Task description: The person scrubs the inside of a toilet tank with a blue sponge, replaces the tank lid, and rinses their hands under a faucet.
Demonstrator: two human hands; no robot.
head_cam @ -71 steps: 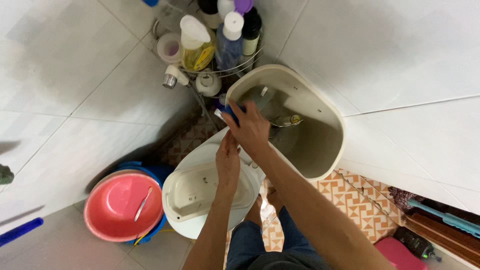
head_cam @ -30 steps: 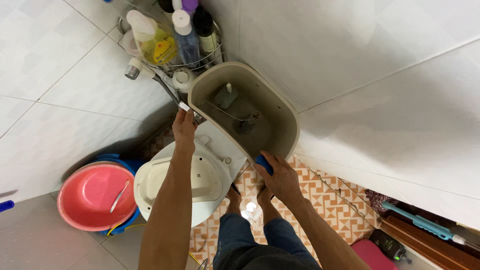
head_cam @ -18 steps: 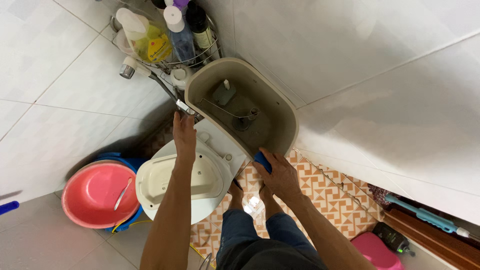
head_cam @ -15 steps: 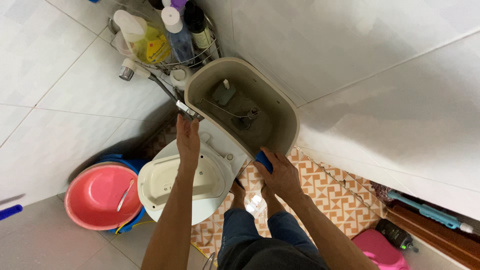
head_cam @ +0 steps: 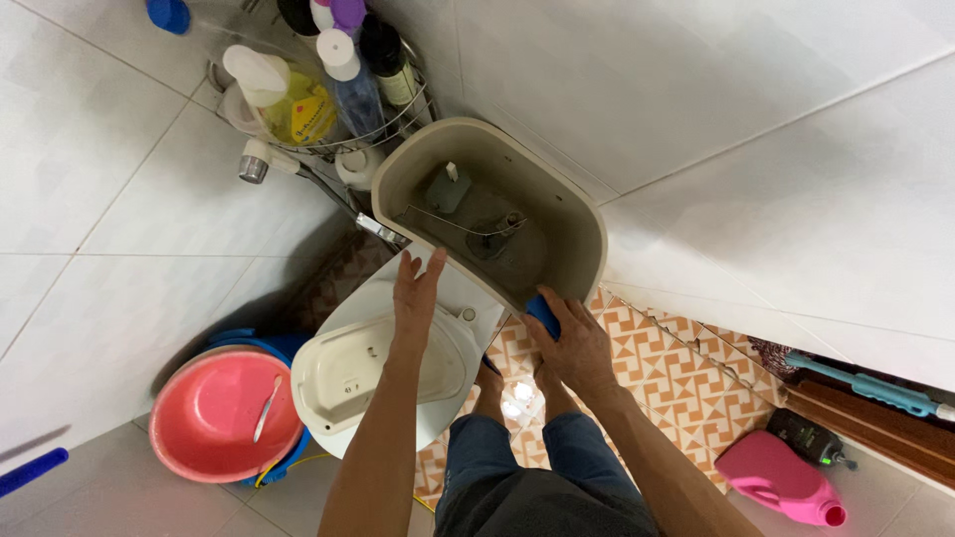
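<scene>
The open toilet tank (head_cam: 557, 214), beige and lidless, stands in the tiled corner; inside it show a grey valve block, a thin metal rod running across and a darker fitting near the middle, all over a dull, stained bottom. Above and left of it a wire corner rack (head_cam: 328, 129) holds a yellow bottle with a white cap, a clear blue bottle, a dark bottle and some purple and white tops packed close together. On the floor to the left a pink basin (head_cam: 214, 418) sits inside a blue bucket, with a slim white stick lying in the basin. A pink jug (head_cam: 781, 479) lies on its side on the patterned floor at the lower right. The closed toilet seat lid (head_cam: 348, 373) lies just below the tank. The left hand (head_cam: 416, 293) is spread flat, fingers apart, resting on the top of the bowl and touching the tank's near left rim; it grips nothing. The right hand (head_cam: 577, 343) is closed around a blue sponge (head_cam: 542, 313), pressed against the tank's near right edge, so the tank lies between the two hands and just beyond them.
</scene>
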